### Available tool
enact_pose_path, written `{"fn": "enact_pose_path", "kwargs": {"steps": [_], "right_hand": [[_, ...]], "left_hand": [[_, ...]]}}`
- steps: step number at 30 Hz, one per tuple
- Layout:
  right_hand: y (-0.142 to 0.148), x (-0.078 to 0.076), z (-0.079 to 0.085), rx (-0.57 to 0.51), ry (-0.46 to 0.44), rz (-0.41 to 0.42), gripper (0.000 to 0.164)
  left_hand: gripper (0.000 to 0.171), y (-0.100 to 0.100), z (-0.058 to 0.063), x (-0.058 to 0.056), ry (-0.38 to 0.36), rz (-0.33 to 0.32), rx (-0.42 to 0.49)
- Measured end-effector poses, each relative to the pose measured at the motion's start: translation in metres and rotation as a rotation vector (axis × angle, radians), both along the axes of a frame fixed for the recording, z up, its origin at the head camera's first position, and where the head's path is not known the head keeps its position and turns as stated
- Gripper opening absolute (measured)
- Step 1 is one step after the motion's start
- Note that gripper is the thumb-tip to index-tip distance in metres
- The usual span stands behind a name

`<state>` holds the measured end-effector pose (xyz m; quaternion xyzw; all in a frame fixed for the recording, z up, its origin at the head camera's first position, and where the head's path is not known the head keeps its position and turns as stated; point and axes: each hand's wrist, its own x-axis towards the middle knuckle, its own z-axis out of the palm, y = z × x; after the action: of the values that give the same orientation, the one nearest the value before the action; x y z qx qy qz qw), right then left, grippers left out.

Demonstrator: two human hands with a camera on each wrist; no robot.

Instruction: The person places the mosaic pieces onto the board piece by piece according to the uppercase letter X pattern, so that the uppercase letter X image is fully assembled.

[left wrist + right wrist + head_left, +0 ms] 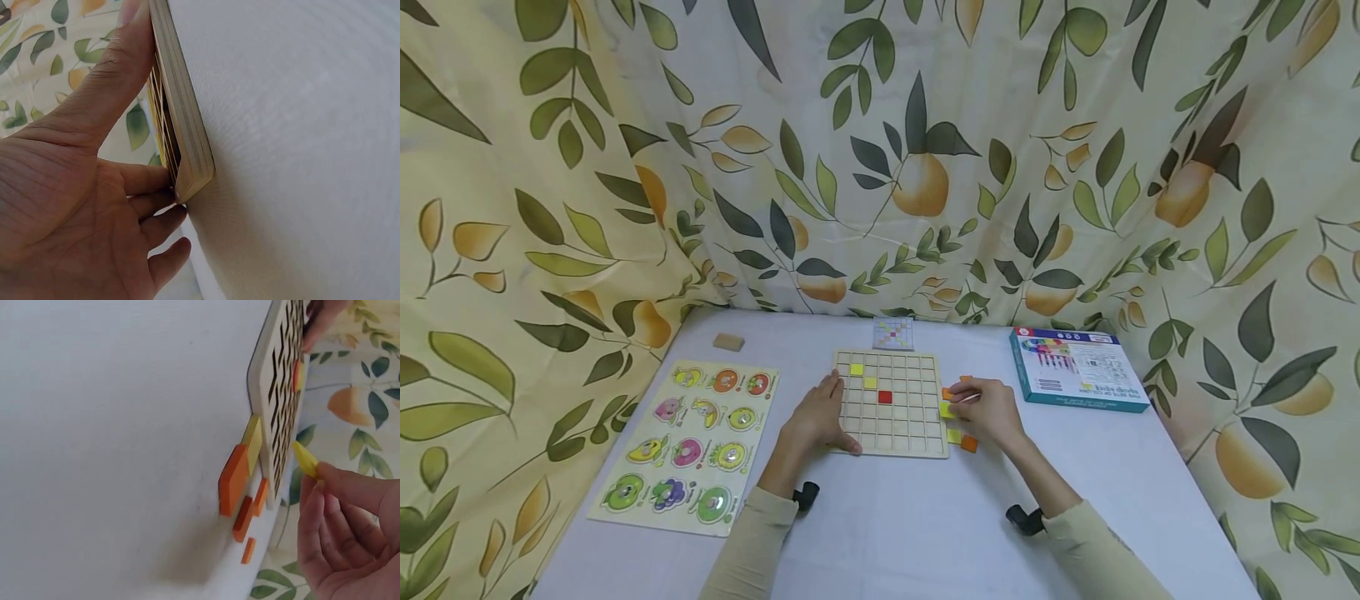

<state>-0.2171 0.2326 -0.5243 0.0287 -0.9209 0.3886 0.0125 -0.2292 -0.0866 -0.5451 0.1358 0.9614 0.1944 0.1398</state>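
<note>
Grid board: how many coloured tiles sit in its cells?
3, diagonally on the board: a yellow tile toward the far left corner, a second yellow tile, then a red tile nearest the middle. The left hand covers some edge, so one may be hidden.

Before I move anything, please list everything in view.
grid board: 1, beige, centre
set tiles: 2 yellow, 1 red, on board
loose tiles: 5+, orange, yellow, beside board
held tile: 1, yellow, right hand
card: 1, multicoloured, behind board
fruit puzzle: 1, cream, left
block: 1, brown, behind puzzle
box: 1, teal and white, right
tablecloth: 1, white, beneath
curtain: 1+, cream, around
wrist devices: 2, black, wrists
sleeves: 2, beige, arms
left hand: 1, touching board
right hand: 1, near board
</note>
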Motion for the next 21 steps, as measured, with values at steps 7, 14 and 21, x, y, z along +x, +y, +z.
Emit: {"fn": "enact_pose_path", "kwargs": {"steps": [7,14,21], "right_hand": [[-0.02,-0.008,-0.008,-0.069,0.017,0.034,0.02],[-0.042,-0.015,-0.019,-0.212,-0.012,0.077,0.024],[-0.058,-0.019,-0.026,-0.224,-0.042,0.078,0.02]], "left_hand": [[0.142,-0.001,-0.001,0.0,0.003,-0.012,-0.005],[0.142,-0.003,-0.002,0.001,0.003,-0.006,-0.006],[0.14,0.0,0.001,0.002,-0.005,-0.004,0.001]]}}
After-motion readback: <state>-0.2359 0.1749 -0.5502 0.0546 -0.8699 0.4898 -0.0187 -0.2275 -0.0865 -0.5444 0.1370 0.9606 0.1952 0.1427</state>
